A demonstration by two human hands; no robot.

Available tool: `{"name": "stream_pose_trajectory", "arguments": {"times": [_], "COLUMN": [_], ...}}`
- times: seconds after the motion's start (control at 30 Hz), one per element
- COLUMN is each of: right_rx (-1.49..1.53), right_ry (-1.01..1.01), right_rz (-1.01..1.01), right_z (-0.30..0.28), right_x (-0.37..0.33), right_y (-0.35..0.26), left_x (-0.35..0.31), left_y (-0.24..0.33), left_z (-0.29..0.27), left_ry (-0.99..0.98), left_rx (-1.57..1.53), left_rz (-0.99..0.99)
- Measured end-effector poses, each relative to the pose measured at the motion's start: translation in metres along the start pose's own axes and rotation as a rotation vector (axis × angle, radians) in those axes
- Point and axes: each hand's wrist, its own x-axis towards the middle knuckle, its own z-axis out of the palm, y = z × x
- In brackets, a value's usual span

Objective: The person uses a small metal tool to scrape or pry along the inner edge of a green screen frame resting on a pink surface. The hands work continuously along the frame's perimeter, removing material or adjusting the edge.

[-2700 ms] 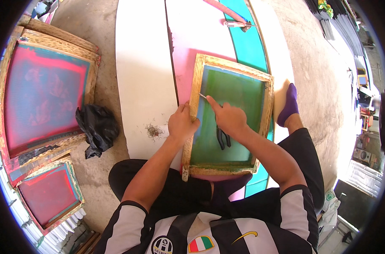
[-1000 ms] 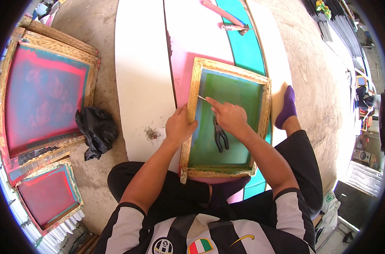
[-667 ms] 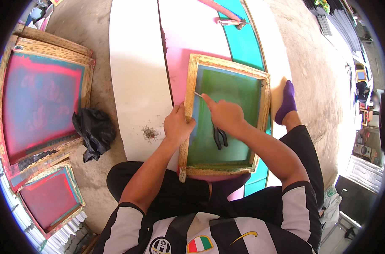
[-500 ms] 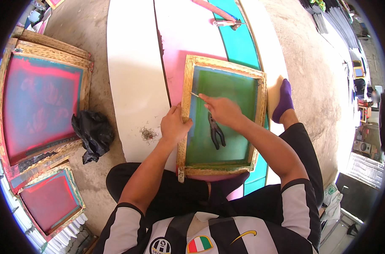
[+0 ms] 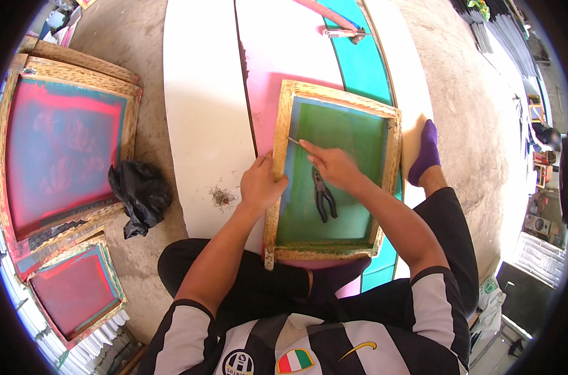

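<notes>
A wooden screen-printing frame with green mesh lies across the board in front of my crossed legs. My left hand is closed around its left bar, thumb on top. In my right hand is a thin metal tool, its tip against the inner edge of that same bar; most of its handle is hidden in my fingers. Black-handled pliers rest on the mesh, just below my right hand. Left of the frame sits a little heap of thin bits, perhaps staples.
Beyond the frame lie a hammer-like tool with a pinkish handle and a white-and-red handled tool. At left are a large pink-and-blue screen, a smaller red one and a crumpled black bag.
The whole view has shifted slightly, so the frame appears a bit further right. My left hand keeps its grip; the tool's tip stays at the left bar while my right hand has moved very little.
</notes>
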Motion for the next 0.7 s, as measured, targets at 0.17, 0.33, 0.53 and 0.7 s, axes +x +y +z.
{"name": "stream_pose_trajectory", "arguments": {"times": [0.17, 0.33, 0.53, 0.7], "right_rx": [-0.323, 0.48, 0.359, 0.322], "right_ry": [0.079, -0.11, -0.013, 0.154], "right_rz": [-0.1, 0.095, 0.115, -0.086], "right_z": [-0.009, 0.001, -0.001, 0.035], "right_x": [-0.003, 0.014, -0.003, 0.002], "right_y": [0.01, 0.026, 0.009, 0.033], "left_x": [0.0, -0.001, 0.001, 0.001], "left_y": [-0.001, 0.001, 0.007, -0.001], "left_z": [0.006, 0.001, -0.001, 0.004], "left_ry": [0.052, 0.035, 0.01, 0.043], "left_rx": [-0.023, -0.002, -0.025, 0.001], "left_rz": [0.06, 0.022, 0.038, 0.06]}}
